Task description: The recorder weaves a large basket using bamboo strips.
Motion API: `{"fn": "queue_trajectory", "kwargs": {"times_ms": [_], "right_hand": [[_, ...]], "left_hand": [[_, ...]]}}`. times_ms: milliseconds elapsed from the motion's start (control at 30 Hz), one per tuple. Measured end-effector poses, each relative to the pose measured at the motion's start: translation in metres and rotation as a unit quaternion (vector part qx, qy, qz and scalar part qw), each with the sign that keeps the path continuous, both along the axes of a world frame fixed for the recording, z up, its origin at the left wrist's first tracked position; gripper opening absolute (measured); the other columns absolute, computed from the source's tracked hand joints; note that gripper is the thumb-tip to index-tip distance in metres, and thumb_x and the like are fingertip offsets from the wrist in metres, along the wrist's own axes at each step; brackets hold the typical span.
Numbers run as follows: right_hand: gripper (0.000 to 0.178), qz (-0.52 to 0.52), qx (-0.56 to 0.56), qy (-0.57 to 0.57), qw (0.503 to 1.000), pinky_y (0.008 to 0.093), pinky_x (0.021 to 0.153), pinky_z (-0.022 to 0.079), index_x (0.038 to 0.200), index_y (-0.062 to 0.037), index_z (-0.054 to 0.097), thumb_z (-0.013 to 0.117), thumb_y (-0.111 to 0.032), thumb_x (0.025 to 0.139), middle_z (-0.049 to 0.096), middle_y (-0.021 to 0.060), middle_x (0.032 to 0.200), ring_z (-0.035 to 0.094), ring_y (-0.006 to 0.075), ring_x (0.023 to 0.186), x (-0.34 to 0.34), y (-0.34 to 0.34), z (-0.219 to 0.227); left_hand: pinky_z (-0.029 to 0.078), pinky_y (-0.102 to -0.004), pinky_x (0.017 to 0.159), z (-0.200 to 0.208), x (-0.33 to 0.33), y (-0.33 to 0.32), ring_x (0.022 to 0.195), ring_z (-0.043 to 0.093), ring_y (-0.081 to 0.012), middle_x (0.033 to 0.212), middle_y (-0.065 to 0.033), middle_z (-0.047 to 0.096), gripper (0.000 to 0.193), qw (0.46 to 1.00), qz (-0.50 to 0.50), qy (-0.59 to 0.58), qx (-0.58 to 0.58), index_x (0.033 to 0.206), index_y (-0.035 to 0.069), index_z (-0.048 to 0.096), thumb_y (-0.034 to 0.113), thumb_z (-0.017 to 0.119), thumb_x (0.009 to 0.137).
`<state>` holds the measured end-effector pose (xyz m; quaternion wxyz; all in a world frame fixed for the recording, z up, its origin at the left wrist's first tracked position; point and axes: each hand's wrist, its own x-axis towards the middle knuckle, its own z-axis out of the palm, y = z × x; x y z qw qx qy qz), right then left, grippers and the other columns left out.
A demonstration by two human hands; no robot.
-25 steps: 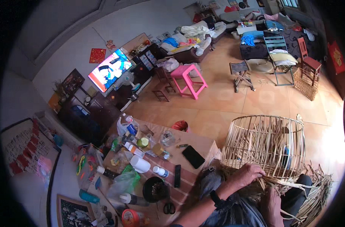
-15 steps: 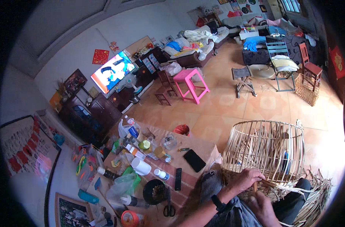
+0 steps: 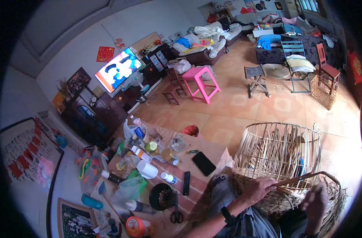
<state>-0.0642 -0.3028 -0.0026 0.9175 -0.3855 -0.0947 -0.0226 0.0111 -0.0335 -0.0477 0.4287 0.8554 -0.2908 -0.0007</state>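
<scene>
On my lap lies a woven basket [image 3: 244,152] of pale strips, its open ribs facing away from me and its denser weave close to my hands. My left hand [image 3: 258,190], with a dark band at the wrist, is closed on one end of a flat brown strip [image 3: 294,180]. That strip runs right across the basket's near edge and bends down at its far end. To the right, my right hand [image 3: 315,203] is raised below the strip, apart from my left. Motion smears its fingers, so whether it holds anything is unclear.
Left of me a table [image 3: 218,152] bears a black phone [image 3: 204,164], a remote control [image 3: 186,183], scissors [image 3: 176,216], a dark bowl [image 3: 155,194] and several bottles. Loose strips hang at the basket's right side. Beyond stand a pink stool [image 3: 197,75] and a folding stool [image 3: 255,73].
My right hand has moved away from my left, to the right and slightly up. The brown strip, earlier mostly hidden between both hands, now stretches out rightward from my left hand.
</scene>
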Motion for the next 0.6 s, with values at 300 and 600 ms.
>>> {"fn": "queue_trajectory", "kwargs": {"times_ms": [300, 600], "right_hand": [[0.018, 0.010, -0.339, 0.160, 0.927, 0.0240, 0.051, 0.037, 0.104, -0.0042, 0.061, 0.069, -0.020, 0.099, 0.056, -0.0007, 0.077, 0.051, 0.0075, 0.063, 0.057, 0.058, -0.011], [0.013, -0.082, -0.247, 0.089, 0.961, 0.0317, 0.060, 0.049, 0.101, -0.0016, 0.061, 0.061, -0.015, 0.103, 0.063, 0.0028, 0.079, 0.061, 0.0150, 0.066, 0.086, 0.071, -0.013]], "left_hand": [[0.059, -0.0401, 0.081, -0.019, 0.002, -0.006, 0.096, 0.073, -0.0335, 0.101, -0.0157, 0.074, 0.029, 0.994, 0.040, -0.093, -0.034, 0.113, 0.003, 0.071, -0.004, 0.070, 0.085], [0.044, -0.0473, 0.100, -0.020, -0.028, -0.039, 0.110, 0.054, -0.0357, 0.109, -0.0185, 0.059, 0.054, 0.940, 0.078, -0.180, 0.280, 0.133, -0.008, 0.054, 0.018, 0.062, 0.086]]}}
